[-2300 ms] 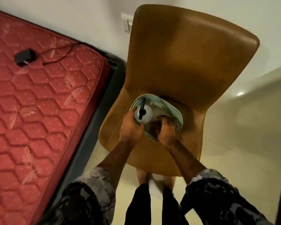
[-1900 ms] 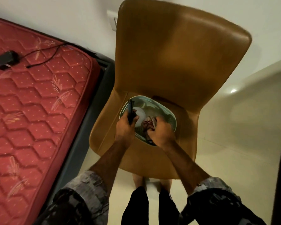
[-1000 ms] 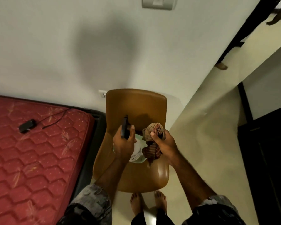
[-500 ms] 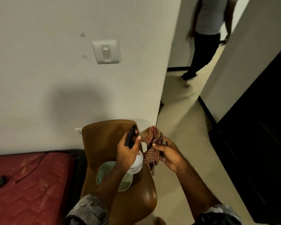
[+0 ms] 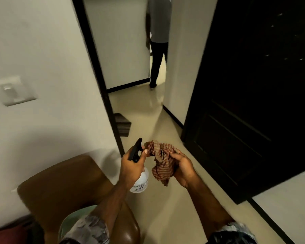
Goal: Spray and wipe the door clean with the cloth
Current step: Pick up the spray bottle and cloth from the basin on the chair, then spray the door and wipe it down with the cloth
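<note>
My left hand [image 5: 132, 166] grips a white spray bottle [image 5: 140, 182] by its neck, the black trigger head sticking up past my fingers. Beside it, my right hand [image 5: 182, 166] holds a crumpled red-brown striped cloth [image 5: 161, 162] that hangs down between both hands. The dark, panelled door [image 5: 253, 95] stands open on the right, about an arm's length beyond the cloth.
A brown chair [image 5: 60, 187] with a pale green bowl [image 5: 72, 216] on its seat is at my lower left, against a white wall with a light switch [image 5: 12, 91]. Ahead, a doorway opens onto a corridor where a person [image 5: 158, 41] walks away. A dark mat [image 5: 122, 126] lies near the doorway.
Both hands lifted the bottle and cloth out of the bowl on the chair. My view swung up and to the right, from the chair and red mattress toward the doorway and dark door.
</note>
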Tool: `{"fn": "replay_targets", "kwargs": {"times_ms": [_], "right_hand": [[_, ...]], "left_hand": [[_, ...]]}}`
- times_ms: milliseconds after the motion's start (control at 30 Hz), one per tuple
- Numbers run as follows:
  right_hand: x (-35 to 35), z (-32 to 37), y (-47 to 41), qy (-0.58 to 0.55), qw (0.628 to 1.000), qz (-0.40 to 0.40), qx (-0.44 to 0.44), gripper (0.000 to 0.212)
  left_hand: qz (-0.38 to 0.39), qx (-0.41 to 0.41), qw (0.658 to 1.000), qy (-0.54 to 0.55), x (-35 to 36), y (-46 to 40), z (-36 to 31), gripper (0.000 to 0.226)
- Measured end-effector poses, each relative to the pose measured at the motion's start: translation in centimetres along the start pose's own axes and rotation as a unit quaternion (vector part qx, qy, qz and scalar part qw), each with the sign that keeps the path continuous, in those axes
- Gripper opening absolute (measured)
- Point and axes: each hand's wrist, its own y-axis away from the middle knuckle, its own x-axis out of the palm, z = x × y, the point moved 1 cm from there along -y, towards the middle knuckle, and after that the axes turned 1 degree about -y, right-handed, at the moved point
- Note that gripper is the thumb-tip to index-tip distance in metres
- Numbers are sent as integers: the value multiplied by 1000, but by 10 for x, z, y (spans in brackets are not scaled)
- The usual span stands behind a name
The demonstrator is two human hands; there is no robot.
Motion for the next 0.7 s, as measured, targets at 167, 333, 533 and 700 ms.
{"fn": "replay_targets", "kwargs": {"times_ms": [167,333,533,700], "right_hand": [[-78,56,10,-73,995,-50,-53,30],[-153,105,16,-67,984,-106,-122,30],[-227,154,31,-85,964,-177,-179,31],[-265,185,55,-83,953,-201,-212,33]], "left_hand": [[36,17,999,11,83,-10,-28,26],[67,31,997,5,164,-22,-47,15],[101,55,993,7,249,-40,-69,9],[135,74,988,18,303,-55,-93,8]]}}
